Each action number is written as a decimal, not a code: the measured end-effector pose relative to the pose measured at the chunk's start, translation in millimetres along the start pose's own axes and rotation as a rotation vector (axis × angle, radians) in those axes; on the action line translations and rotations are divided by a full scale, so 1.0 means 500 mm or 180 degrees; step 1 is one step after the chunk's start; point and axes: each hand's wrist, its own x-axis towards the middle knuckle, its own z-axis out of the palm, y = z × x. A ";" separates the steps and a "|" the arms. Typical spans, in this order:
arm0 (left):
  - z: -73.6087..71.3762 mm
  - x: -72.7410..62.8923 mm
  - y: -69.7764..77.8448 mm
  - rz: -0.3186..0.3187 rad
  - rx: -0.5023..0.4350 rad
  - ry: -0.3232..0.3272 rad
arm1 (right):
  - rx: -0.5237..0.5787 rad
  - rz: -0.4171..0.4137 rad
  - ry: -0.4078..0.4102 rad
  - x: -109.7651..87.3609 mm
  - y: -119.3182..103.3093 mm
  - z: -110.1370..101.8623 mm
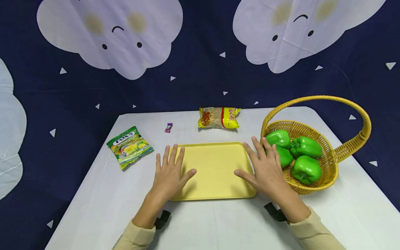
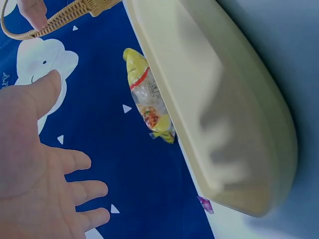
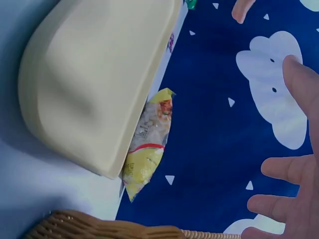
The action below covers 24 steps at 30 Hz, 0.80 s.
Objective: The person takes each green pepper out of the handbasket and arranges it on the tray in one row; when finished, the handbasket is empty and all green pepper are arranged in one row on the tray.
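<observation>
A shallow yellow tray (image 1: 215, 170) lies in the middle of the white table in the head view. Over its left edge hovers my left hand (image 1: 170, 175), fingers spread and nothing held. My right hand (image 1: 265, 170) is spread the same way above the tray's right end, overlapping the basket's near-left side in this view. In the left wrist view the open palm (image 2: 30, 164) faces the tray (image 2: 199, 99), which carries finger shadows. The right wrist view has the fingers (image 3: 281, 169) stretched out apart from the tray (image 3: 99, 79).
Right of the tray stands a wicker basket (image 1: 329, 173) with a tall handle, holding several green bell peppers (image 1: 306, 169). A green FOX'S candy bag (image 1: 129, 146) lies left. Behind the tray are a small purple wrapped candy (image 1: 168, 127) and a yellow-and-clear food packet (image 1: 218, 118).
</observation>
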 end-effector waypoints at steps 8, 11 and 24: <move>-0.002 -0.002 -0.012 -0.0011 -0.0105 -0.0006 | 0.0092 -0.0041 0.0089 0.001 0.016 -0.020; -0.002 -0.003 -0.018 -0.0021 -0.0197 -0.0031 | 0.0151 -0.0019 0.0090 -0.001 0.023 -0.028; 0.009 -0.022 -0.064 -0.0040 -0.0690 -0.0056 | 0.0314 0.0115 0.0105 -0.014 0.064 -0.047</move>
